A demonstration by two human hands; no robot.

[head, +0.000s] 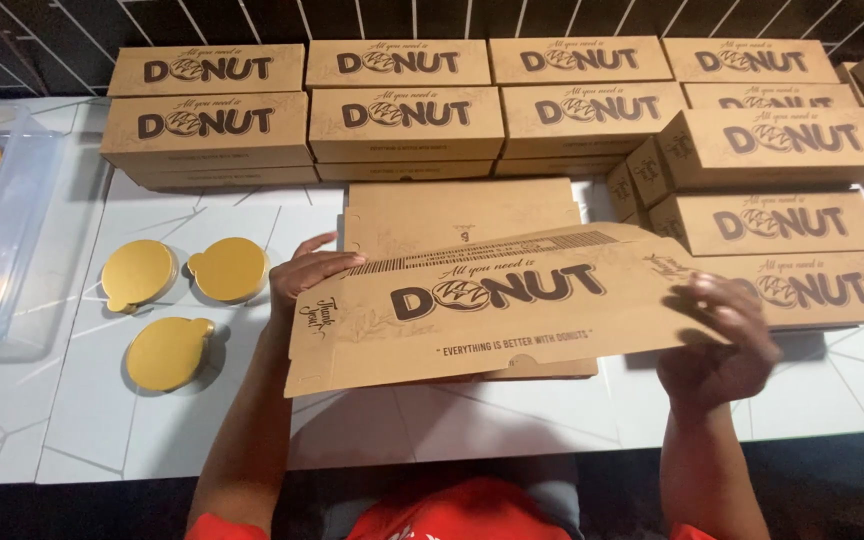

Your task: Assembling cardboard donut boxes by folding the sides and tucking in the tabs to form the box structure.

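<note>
Both my hands hold one flat, unfolded brown cardboard box blank [492, 310] with dark print, tilted up above the white table [82, 420]. My left hand [304, 275] grips its left end, fingers curled over the top edge. My right hand [717, 340] grips the right end, fingers over the front face. Under the blank lies a stack of more flat brown blanks [452, 210].
Folded brown boxes [407, 120] are stacked in rows along the back and at the right [772, 220]. Three round gold cake boards [167, 350] lie at the left. A clear plastic tub [2, 240] with gold discs stands at the far left. The table's front edge is near my body.
</note>
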